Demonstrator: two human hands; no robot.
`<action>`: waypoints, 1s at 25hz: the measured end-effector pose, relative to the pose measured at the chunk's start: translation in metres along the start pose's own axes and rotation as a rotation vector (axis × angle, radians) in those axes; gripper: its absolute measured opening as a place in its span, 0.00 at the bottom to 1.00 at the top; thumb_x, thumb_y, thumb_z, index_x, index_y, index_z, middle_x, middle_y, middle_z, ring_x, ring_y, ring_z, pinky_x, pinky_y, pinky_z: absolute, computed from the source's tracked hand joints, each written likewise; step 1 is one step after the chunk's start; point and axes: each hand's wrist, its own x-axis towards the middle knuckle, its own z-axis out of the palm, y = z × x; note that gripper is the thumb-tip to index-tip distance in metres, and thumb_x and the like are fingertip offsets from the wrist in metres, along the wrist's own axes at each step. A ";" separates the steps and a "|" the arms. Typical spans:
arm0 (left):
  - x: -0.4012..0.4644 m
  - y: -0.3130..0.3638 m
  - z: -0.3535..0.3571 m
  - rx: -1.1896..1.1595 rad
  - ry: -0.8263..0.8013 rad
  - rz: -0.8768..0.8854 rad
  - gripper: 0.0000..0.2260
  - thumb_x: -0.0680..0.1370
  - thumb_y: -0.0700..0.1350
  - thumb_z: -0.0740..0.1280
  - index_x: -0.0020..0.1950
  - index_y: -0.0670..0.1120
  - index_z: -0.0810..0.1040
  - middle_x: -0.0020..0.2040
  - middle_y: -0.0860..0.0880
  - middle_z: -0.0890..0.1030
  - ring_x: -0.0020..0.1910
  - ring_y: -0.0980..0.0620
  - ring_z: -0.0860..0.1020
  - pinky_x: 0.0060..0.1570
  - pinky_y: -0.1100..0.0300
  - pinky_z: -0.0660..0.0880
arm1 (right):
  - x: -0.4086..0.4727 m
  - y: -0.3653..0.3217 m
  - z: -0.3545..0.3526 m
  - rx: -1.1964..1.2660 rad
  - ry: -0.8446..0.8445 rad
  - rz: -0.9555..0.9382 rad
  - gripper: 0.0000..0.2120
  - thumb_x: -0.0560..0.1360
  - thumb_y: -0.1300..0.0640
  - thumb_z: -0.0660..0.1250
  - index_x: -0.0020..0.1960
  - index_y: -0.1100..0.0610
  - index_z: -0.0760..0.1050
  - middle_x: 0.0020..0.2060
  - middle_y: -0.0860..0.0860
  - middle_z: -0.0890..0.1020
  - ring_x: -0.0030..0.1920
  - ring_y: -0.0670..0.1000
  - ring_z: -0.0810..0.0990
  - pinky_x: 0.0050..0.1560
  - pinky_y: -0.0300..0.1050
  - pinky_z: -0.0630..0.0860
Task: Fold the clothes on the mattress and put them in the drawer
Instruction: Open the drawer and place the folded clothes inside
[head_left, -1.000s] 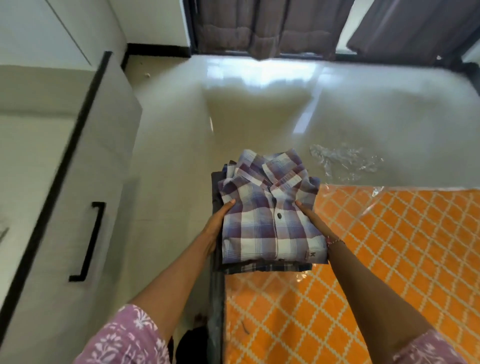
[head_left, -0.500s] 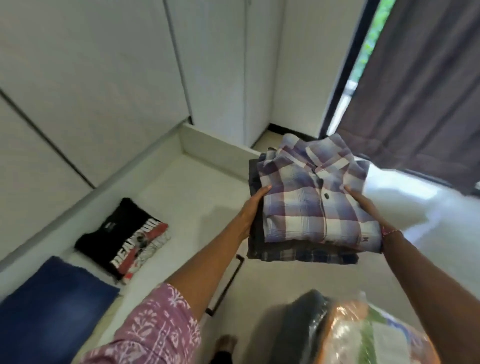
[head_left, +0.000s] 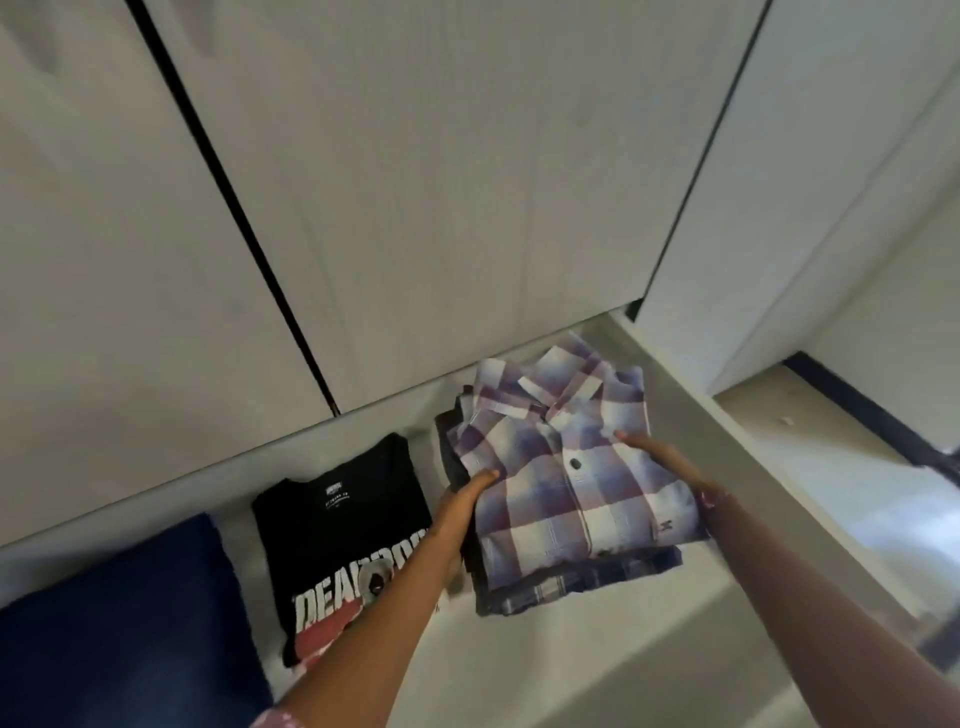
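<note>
A stack of folded clothes (head_left: 566, 483), with a purple-and-white plaid shirt on top and darker garments under it, is inside the open pale drawer (head_left: 670, 395), at its right end. My left hand (head_left: 460, 506) grips the stack's left side, thumb on top. My right hand (head_left: 670, 467) grips the right side, thumb across the plaid shirt and fingers hidden beneath. Whether the stack rests on the drawer floor cannot be told.
A folded black T-shirt with white and red print (head_left: 348, 535) lies in the drawer left of the stack. Folded dark blue fabric (head_left: 119, 623) lies further left. White wardrobe doors (head_left: 415, 182) rise behind the drawer. Pale floor (head_left: 841, 478) shows at right.
I turned from the mattress to the drawer. Both hands carried the stack over and lowered it into the drawer's right end, beside the black T-shirt.
</note>
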 end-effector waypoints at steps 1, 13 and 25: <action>0.014 -0.002 -0.003 -0.038 0.046 -0.028 0.42 0.52 0.68 0.76 0.61 0.52 0.77 0.50 0.44 0.84 0.51 0.41 0.82 0.56 0.43 0.76 | 0.021 -0.002 0.007 0.001 -0.037 0.021 0.09 0.77 0.48 0.63 0.49 0.54 0.74 0.46 0.52 0.78 0.45 0.51 0.78 0.45 0.45 0.75; 0.064 0.013 0.025 0.378 0.619 0.057 0.37 0.78 0.53 0.64 0.77 0.42 0.45 0.76 0.39 0.55 0.73 0.38 0.60 0.68 0.41 0.63 | 0.096 0.006 0.036 -0.843 0.362 -0.226 0.30 0.77 0.36 0.56 0.70 0.55 0.63 0.65 0.58 0.73 0.61 0.61 0.74 0.62 0.58 0.71; -0.180 -0.174 0.044 1.476 0.444 0.749 0.55 0.67 0.69 0.67 0.77 0.39 0.40 0.75 0.40 0.61 0.75 0.42 0.55 0.71 0.41 0.55 | -0.187 0.172 0.165 -0.570 0.925 -0.556 0.28 0.79 0.42 0.48 0.75 0.53 0.58 0.76 0.54 0.57 0.75 0.55 0.56 0.72 0.51 0.51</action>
